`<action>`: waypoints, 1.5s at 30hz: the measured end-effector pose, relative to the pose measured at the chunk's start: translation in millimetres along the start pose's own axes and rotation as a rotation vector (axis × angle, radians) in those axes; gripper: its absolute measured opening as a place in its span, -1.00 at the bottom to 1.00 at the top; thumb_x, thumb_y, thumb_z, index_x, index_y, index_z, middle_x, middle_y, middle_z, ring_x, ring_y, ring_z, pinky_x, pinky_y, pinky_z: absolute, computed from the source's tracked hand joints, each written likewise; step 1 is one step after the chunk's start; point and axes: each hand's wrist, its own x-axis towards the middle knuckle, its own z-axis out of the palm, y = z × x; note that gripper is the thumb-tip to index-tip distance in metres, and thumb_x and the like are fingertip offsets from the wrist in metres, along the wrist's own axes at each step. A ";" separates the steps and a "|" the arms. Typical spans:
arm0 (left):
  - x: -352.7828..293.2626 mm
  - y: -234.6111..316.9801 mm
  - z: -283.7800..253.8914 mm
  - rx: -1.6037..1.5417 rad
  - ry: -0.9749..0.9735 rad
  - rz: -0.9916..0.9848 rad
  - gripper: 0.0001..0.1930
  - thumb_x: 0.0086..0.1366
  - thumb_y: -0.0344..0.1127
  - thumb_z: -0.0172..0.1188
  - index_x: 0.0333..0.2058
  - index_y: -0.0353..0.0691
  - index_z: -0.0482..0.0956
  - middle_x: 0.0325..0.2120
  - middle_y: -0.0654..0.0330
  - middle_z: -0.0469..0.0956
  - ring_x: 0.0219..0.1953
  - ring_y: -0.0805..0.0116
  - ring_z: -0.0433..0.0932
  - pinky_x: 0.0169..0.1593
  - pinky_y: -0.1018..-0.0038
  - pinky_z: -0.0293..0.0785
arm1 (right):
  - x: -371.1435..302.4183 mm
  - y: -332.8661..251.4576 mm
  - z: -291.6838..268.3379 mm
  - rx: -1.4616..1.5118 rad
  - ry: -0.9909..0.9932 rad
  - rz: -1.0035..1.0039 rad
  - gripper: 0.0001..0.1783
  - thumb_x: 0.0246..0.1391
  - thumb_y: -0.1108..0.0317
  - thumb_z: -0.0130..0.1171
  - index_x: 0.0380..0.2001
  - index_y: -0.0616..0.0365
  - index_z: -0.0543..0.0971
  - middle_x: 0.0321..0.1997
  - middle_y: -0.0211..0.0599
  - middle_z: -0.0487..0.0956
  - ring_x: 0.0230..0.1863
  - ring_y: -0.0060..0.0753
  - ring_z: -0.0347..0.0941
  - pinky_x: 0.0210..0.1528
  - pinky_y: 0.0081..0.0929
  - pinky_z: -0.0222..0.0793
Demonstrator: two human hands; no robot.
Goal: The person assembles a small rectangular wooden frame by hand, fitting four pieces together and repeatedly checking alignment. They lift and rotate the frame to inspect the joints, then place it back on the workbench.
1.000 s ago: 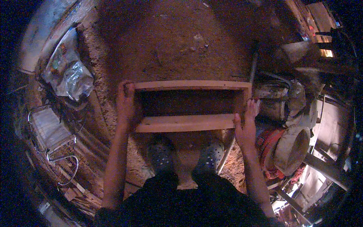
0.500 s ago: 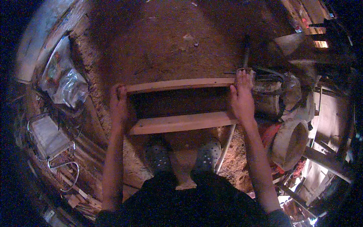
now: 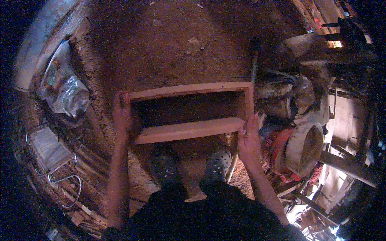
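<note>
A rectangular wooden frame (image 3: 193, 131), with pale long boards and a dark hollow between them, is held level in front of my body. My left hand (image 3: 123, 112) is closed around its left end, fingers up near the far corner. At the near right corner, my right hand (image 3: 250, 134) grips the short side, its thumb on the inner side and its fingers along the outer face. The far right corner shows bare wood. Below the frame are my two feet in dark, white-dotted footwear (image 3: 217, 164).
To the right stand a pale round tub (image 3: 304, 148), a red container (image 3: 277, 148) and a dirty bucket-like vessel (image 3: 277, 98). A clear plastic bag (image 3: 68, 94) lies at the left, above a metal-framed seat (image 3: 50, 148). Brown earth floor (image 3: 169, 48) spreads ahead.
My right hand has slid from the frame's far right corner toward me to its near right corner. The left hand keeps its hold. The view has shifted slightly.
</note>
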 end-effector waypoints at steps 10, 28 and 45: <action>9.5 -5.0 0.0 -0.024 -0.043 0.003 -0.50 0.50 0.04 -0.07 0.17 -0.24 0.41 0.08 -0.15 0.51 0.15 -0.14 0.46 0.21 0.19 0.35 | 120.7 -35.6 -6.2 -0.109 0.085 -0.090 -0.29 0.43 0.02 -0.19 0.47 0.20 0.04 0.57 0.03 -0.04 0.58 0.07 -0.21 0.55 -0.18 -0.17; 2.9 2.6 2.6 -0.021 -0.002 0.017 -0.56 0.51 0.01 -0.05 0.05 -0.27 0.44 -0.06 -0.05 0.57 0.02 -0.02 0.53 0.15 0.21 0.38 | 34.9 0.9 4.2 -0.025 0.088 -0.062 -0.30 0.41 0.20 -0.13 0.48 0.25 -0.02 0.57 0.03 -0.04 0.58 -0.01 -0.15 0.54 -0.25 -0.14; -3.9 32.7 -9.1 -0.052 -0.050 -0.062 -0.59 0.51 0.00 -0.08 0.00 -0.25 0.43 -0.13 -0.08 0.55 -0.06 -0.04 0.53 0.07 0.19 0.39 | 90.2 3.4 5.0 0.047 0.177 -0.133 -0.38 0.40 0.34 -0.16 0.47 0.13 0.06 0.55 -0.06 0.08 0.54 -0.11 0.00 0.50 -0.31 -0.02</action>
